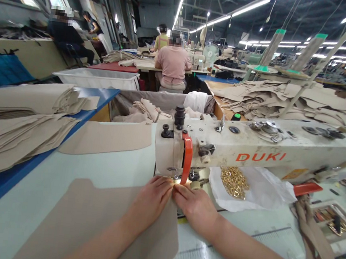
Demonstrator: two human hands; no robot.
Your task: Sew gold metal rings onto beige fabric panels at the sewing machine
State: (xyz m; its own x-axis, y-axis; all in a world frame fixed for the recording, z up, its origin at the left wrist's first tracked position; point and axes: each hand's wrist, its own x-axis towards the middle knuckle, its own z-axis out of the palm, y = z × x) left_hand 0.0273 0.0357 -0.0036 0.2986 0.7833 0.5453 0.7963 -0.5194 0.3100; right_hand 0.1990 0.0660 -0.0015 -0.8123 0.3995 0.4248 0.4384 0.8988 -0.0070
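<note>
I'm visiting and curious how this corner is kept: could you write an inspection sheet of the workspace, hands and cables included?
Surface: pale green table, with ruler marks.
Job's things: beige fabric piece, flat, reaching the sewing machine.
Clutter: gold-coloured metal pieces on white wrapping; open parts tray.
Hands: left hand rests on the fabric; right hand is beside it, fingertips near the orange-red strip; exact grip hidden.
Cables: thin cords hang overhead.
Surroundings: fabric stacks on both sides, thread cones, co-workers.

Near cloth panel (87, 209) matt, smooth; pale desk (118, 167) smooth, slightly glossy; sewing machine (222, 142) scuffed painted metal; right, metal pieces (234, 181) shiny.
</note>
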